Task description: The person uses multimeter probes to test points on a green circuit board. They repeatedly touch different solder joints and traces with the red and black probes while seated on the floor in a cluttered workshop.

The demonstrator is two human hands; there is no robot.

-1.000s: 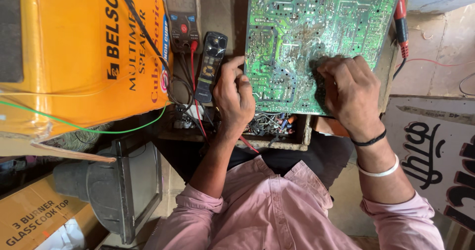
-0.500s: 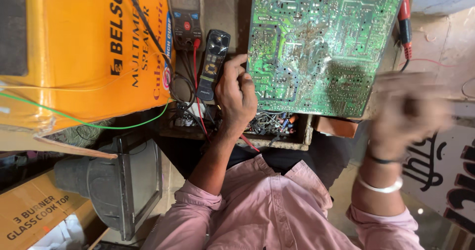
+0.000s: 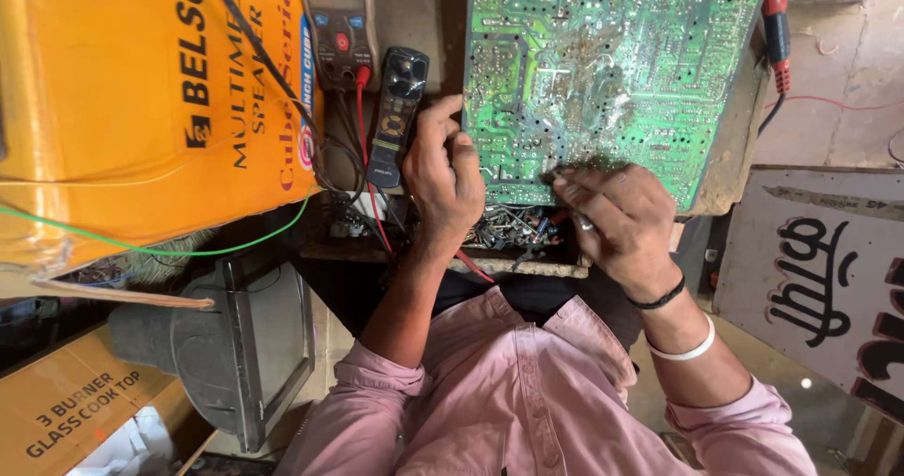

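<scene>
Orange carton [image 3: 141, 109] far left; left hand [image 3: 447, 179], right hand [image 3: 617, 222] grasping green circuit board [image 3: 603, 71].

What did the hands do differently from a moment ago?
The right hand, which lay on the green circuit board a second ago and then swung off to the side in a blur, is back at the board's lower edge, fingers pinched together there. The left hand stayed at the board's left edge. The meter and yellow box stayed put.

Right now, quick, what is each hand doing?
Left hand: curled, gripping the green circuit board's left edge.
Right hand: fingers bunched, touching the board's lower edge.
</scene>
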